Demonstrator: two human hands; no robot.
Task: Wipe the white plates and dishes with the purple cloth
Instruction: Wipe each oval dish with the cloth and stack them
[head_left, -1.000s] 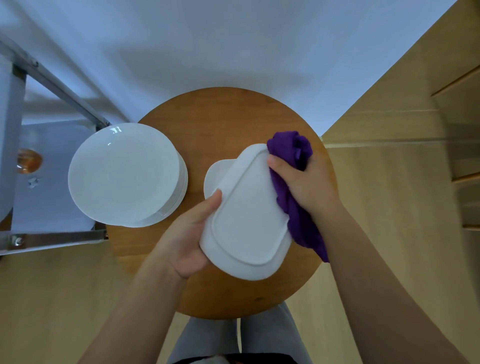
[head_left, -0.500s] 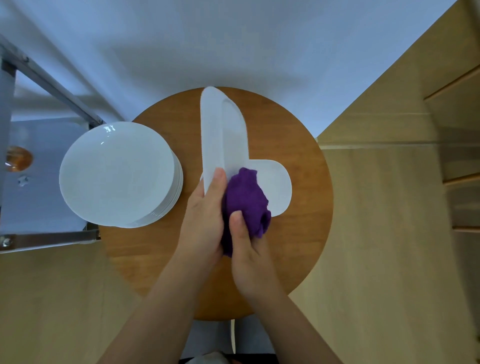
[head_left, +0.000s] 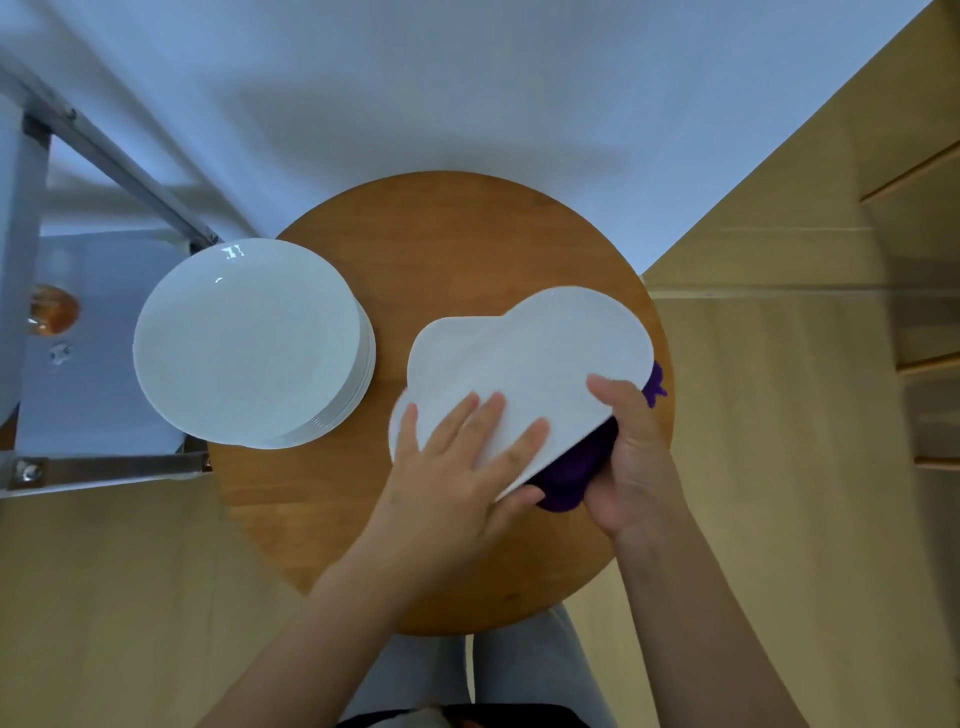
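Holding a white dish (head_left: 540, 364) tilted above the round worktop (head_left: 447, 234), the person works nearest the camera with both hands. The left hand (head_left: 457, 467) lies flat on the upturned face of the dish, fingers straight and spread, thumb hooked under the near edge. The right hand (head_left: 634, 457) curls around the dish's right rim with the purple cloth (head_left: 576, 473) bunched beneath, thumb on top, so it grips cloth and rim together; a scrap of cloth shows past the far right edge. The cloth sits against the underside, so the wiping looks to be on that hidden face.

Just behind and below the held dish, a second white dish (head_left: 447, 338) lies on the worktop, partly covered. Farther left, a stack of round plates (head_left: 244, 338) overhangs the worktop's edge, well apart from the hands.

Judging by this, one dish is mid-wipe. Whether the other dish or the stack has been wiped cannot be told; probably most of the work remains.
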